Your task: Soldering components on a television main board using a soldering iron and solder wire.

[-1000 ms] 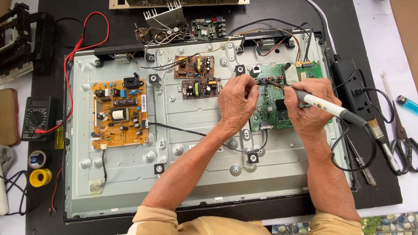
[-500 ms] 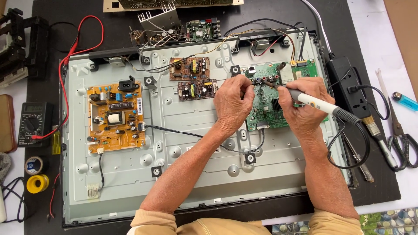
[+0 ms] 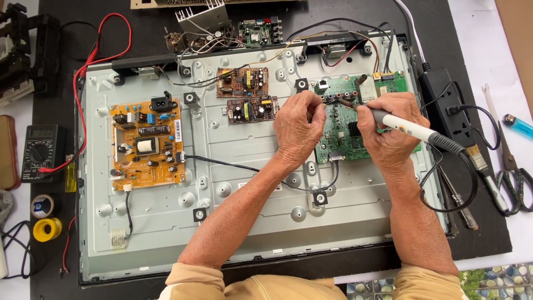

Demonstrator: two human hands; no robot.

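While the right hand (image 3: 388, 125) closes fully round the white handle of a soldering iron (image 3: 413, 131), its tip points toward 9 o'clock onto the green circuit board (image 3: 341, 136). The left hand (image 3: 297, 128), at 9 o'clock of the iron, pinches its fingers at the board's upper edge; what they grasp cannot be told. The board sits at 2 o'clock on the grey metal back panel (image 3: 250, 222). An orange power board (image 3: 147, 143) lies at 9 o'clock; scissors (image 3: 508, 166) at 3 o'clock.

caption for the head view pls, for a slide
Right hand holds a soldering iron to a green circuit board; left hand steadies beside it.
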